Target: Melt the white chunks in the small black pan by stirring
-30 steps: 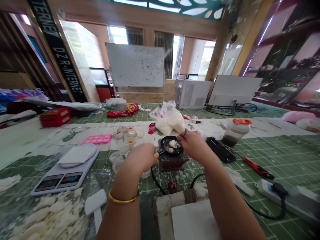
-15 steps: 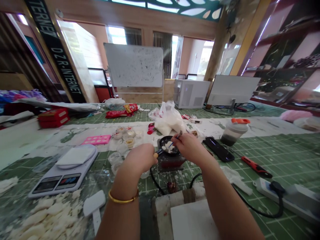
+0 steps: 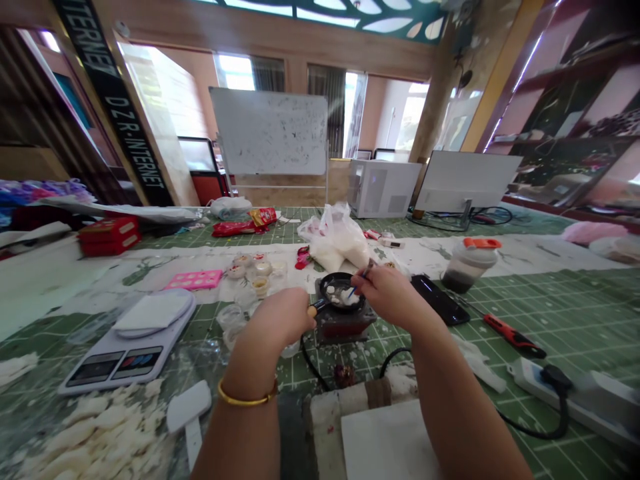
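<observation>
My left hand point(image 3: 286, 317) is closed round the handle of a small black frying pan point(image 3: 341, 280). The pan rests on a small dark, reddish-sided hot plate point(image 3: 345, 328). White lumps point(image 3: 349, 296) lie in the pan. Pinched in my right hand point(image 3: 387, 293) is a thin stick-like tool with a blue tip point(image 3: 353, 291), which reaches down to the lumps. I cannot make out its exact kind. Just behind the pan sits a plastic bag of white material point(image 3: 337, 243).
To the left are a kitchen scale point(image 3: 145, 340), a pink mold point(image 3: 195, 279), small clear cups point(image 3: 231, 320), white flakes point(image 3: 95, 433) and a white spatula point(image 3: 189, 407). On the right lie a phone point(image 3: 439, 300), a shaker bottle point(image 3: 470, 263), a screwdriver point(image 3: 515, 337) and a power strip point(image 3: 537, 383).
My right hand has moved slightly right with the stick, and the white lumps have shifted in the pan, some now apart at the left. My left hand stays on the handle.
</observation>
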